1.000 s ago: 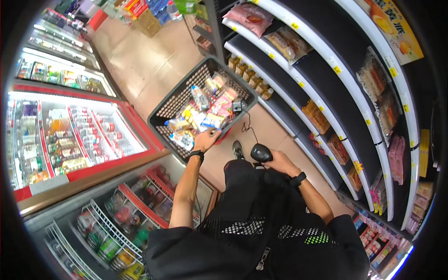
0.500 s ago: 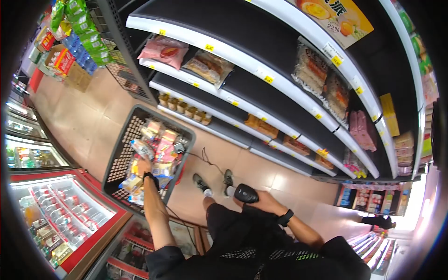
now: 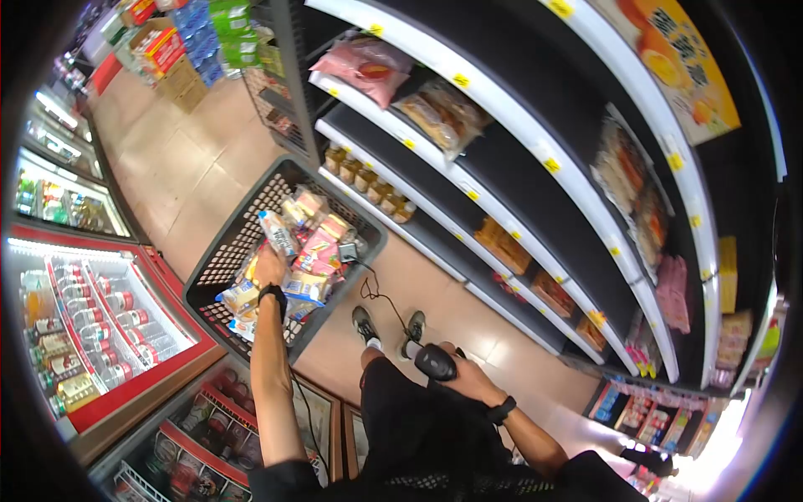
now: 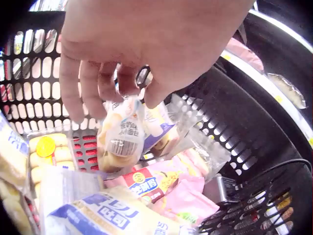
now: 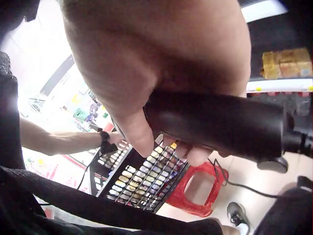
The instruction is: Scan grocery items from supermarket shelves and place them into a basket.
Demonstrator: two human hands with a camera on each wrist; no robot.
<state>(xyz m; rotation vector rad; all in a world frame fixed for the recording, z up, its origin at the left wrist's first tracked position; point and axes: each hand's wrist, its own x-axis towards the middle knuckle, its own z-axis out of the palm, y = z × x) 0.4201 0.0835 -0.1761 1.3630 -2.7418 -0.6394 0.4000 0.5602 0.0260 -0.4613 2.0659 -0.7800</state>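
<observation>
My left hand (image 3: 269,268) reaches into a black shopping basket (image 3: 368,224). Its thumb and fingers pinch the top of a clear bag of small breads (image 4: 120,142). Around that bag lie pink snack packets (image 4: 146,182), a bag of sliced toast (image 4: 110,211) and a pack of yellow cakes (image 4: 55,152). Lower down, in front of my body, my right hand (image 3: 473,381) grips a black corded handheld device (image 3: 436,361). In the right wrist view, fingers and thumb wrap its thick handle (image 5: 220,125), with the cord leaving the end.
A small dark box (image 4: 225,189) with a cable sits at the basket's side. Shelves (image 3: 502,192) with bagged breads and jars (image 3: 368,182) run along the right. Red-framed drink coolers (image 3: 109,326) line the left. My shoes (image 3: 365,323) stand on the tiles beside a loose cable (image 3: 376,293).
My left hand has moved from the basket's near side in among the packages and onto the bread bag. The view has turned rightward. My right hand keeps its grip on the black device.
</observation>
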